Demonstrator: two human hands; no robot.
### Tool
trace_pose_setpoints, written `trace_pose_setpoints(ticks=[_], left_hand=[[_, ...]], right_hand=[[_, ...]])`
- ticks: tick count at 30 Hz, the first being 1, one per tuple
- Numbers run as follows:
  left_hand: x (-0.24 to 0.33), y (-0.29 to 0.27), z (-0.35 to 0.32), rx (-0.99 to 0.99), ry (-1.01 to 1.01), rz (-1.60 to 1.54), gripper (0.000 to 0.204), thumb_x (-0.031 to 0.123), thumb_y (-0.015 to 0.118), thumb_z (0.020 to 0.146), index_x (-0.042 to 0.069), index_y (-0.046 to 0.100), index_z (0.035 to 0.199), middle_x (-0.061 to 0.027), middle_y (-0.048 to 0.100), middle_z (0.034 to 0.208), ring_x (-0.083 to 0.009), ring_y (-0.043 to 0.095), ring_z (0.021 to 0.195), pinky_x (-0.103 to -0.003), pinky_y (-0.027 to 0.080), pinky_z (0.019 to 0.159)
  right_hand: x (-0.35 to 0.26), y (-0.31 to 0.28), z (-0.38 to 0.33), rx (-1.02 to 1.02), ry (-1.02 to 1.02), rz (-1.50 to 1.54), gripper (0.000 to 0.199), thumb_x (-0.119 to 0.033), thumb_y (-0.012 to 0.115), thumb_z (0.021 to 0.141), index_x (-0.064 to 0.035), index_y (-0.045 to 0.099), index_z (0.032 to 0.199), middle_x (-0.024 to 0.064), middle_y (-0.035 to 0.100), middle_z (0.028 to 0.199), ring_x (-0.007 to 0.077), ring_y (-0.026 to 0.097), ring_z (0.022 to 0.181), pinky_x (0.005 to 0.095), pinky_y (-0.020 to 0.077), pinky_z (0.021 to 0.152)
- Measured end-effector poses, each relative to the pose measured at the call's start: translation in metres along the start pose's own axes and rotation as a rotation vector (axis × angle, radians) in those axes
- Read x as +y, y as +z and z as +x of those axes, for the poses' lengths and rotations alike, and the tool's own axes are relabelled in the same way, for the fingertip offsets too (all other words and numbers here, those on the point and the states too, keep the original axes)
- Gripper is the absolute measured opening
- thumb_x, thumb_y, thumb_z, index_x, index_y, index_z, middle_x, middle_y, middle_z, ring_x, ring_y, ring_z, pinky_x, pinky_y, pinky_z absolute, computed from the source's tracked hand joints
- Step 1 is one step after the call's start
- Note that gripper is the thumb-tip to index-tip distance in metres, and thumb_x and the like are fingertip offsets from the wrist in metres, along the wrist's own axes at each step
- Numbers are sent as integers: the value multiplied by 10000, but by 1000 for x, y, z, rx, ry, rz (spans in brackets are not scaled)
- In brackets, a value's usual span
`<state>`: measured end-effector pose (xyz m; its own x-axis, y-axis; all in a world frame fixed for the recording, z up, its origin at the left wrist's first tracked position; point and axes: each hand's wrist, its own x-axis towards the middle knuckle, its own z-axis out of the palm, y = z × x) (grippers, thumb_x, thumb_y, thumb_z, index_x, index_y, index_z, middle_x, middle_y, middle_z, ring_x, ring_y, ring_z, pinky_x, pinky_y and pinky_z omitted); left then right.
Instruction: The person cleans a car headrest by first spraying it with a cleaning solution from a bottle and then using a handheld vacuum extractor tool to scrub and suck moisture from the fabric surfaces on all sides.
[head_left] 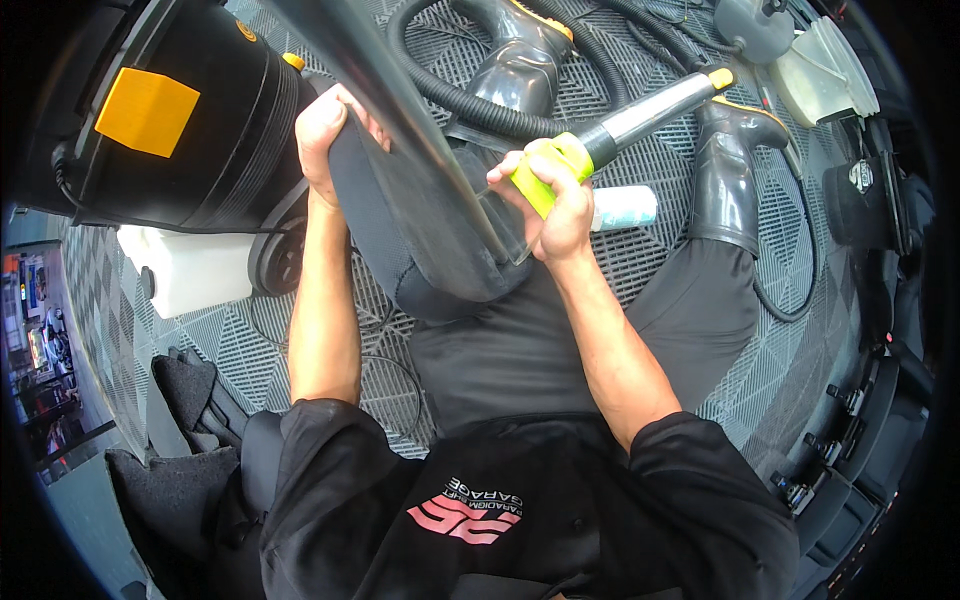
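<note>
My left hand (322, 125) is closed on the upper left edge of a dark padded cushion (370, 225), which rests tilted over my lap. In my right hand (568, 220) is a tool with a bright yellow-green grip (548, 180). Its black and silver shaft (645, 110) points to the upper right and ends in a yellow tip. A wide dark tube (395, 100) slants down in front of the cushion. At its lower end a clear flat nozzle (505, 232) lies against the cushion beside my right fingers. Whether tube and grip are joined cannot be made out.
A black tank (225, 130) with a yellow square and a white plastic container (190, 275) stand at left. Beyond my knees lies a ribbed hose (500, 118), near my black boots (725, 170). A white cylinder (625, 208) and a translucent bucket (815, 75) are right; carpet pieces (165, 500) lie lower left.
</note>
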<state>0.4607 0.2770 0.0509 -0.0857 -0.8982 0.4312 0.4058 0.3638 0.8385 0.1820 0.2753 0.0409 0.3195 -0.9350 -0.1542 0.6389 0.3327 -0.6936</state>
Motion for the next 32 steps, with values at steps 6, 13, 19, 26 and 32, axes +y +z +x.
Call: trace_pose_setpoints(ticks=[6,13,19,26,32], left_hand=[[4,18,-9,166,55,38,448,448,477,969,21,502,834,-121,555,723,-226,537,665,-352,461,643],[7,20,-16,195,54,-56,392,402,481,953,31,502,831,-134,560,720,-240,535,702,-371,443,686],[2,17,-14,318,8,-77,426,445,493,954,41,518,823,-113,563,712,-216,536,696,-367,441,691],[-2,20,-7,296,-18,-119,411,434,498,954,47,521,816,-112,578,718,-242,589,741,-400,474,738],[-3,8,-16,67,36,-163,491,518,523,927,28,540,905,-207,647,860,-321,634,855,-472,516,900]], right_hand=[[-7,-26,-10,-82,-43,-6,242,-162,594,881,-27,566,1080,174,666,937,335,683,902,500,566,894],[-1,-14,8,-64,-115,0,142,-112,593,886,-30,549,992,166,668,881,299,681,829,441,573,821],[2,-5,16,-60,-95,13,102,-117,605,898,-41,563,952,132,668,846,249,680,781,386,586,772],[12,-11,25,-76,-73,-12,172,-210,605,965,-62,572,1044,154,678,891,297,683,848,454,571,843],[12,-10,23,-112,-88,60,182,-216,626,952,-49,574,1001,132,671,845,247,686,786,390,586,783]])
